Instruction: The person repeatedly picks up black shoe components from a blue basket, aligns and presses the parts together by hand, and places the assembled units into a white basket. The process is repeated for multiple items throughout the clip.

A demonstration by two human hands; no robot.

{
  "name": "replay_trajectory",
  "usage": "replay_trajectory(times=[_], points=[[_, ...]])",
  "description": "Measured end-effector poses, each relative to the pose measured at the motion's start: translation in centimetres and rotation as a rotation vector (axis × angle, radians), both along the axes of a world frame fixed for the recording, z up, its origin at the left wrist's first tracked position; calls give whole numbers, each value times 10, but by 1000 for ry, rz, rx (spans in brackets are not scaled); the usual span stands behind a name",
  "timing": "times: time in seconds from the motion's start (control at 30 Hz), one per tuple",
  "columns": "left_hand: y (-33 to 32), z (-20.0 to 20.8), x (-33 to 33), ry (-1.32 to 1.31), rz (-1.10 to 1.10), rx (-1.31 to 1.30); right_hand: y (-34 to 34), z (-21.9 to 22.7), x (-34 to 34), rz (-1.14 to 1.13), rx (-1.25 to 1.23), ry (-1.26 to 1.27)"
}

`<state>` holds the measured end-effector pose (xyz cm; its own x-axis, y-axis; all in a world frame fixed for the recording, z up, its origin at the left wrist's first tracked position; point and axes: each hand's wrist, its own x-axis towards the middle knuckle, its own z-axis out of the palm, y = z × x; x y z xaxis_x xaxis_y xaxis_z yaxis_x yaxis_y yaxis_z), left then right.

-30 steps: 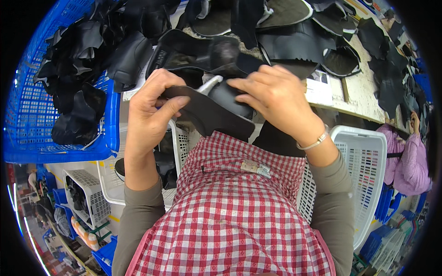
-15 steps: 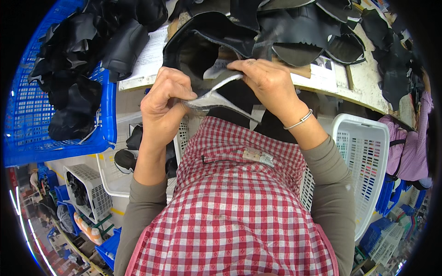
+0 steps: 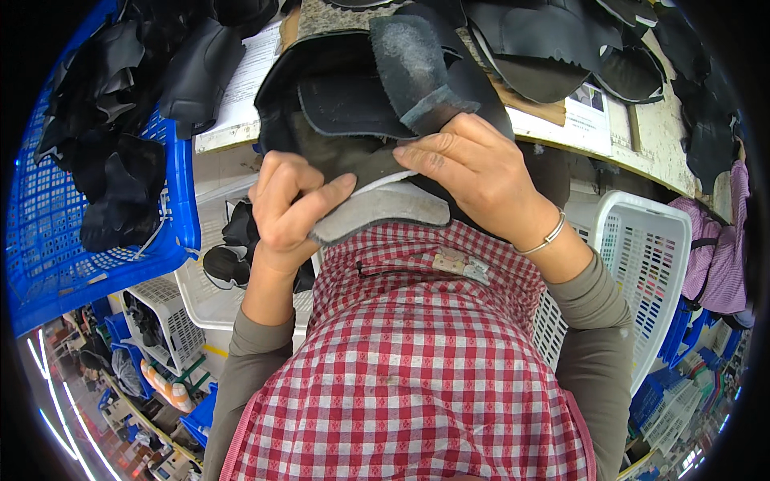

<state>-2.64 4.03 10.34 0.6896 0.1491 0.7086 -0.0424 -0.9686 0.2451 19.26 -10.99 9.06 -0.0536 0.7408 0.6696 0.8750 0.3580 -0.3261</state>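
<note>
Between my two hands, over the near edge of the table, is a black leather shoe upper (image 3: 273, 88) with its dark inner side showing. Along its near edge a curved light-grey lining piece (image 3: 385, 212) is folded out toward my apron. My left hand (image 3: 285, 200) pinches the left end of that edge between thumb and fingers. Farther right, my right hand (image 3: 481, 172) grips the upper close to a fuzzy blue-grey flap (image 3: 409, 68) that stands up from it. The fingertips of the right hand are partly hidden by the material.
More black shoe uppers (image 3: 529, 48) lie along the table (image 3: 642, 176), with printed sheets under some. A blue basket (image 3: 180, 216) heaped with black leather parts is at left. White baskets (image 3: 642, 232) stand below on both sides. A person in a purple checked sleeve (image 3: 726, 240) is at right.
The upper has been opened out: the grey lining piece now lies flatter and wider toward me, and the fuzzy flap shows. My right hand has moved slightly down and right.
</note>
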Motion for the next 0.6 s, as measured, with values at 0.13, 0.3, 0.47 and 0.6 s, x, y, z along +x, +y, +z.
replay_trajectory(times=[0.13, 0.3, 0.47, 0.6], points=[[-6, 10, 3, -28, 24, 82, -6, 10, 2, 52, -28, 6], [-1, 10, 6, -33, -11, 108, -11, 21, 5, 78, -79, -3], [-2, 12, 9, -57, 35, 45, -33, 36, -7, 68, -276, 34], [1, 49, 44, -80, -66, 166, -29, 48, -9, -150, -346, 14]])
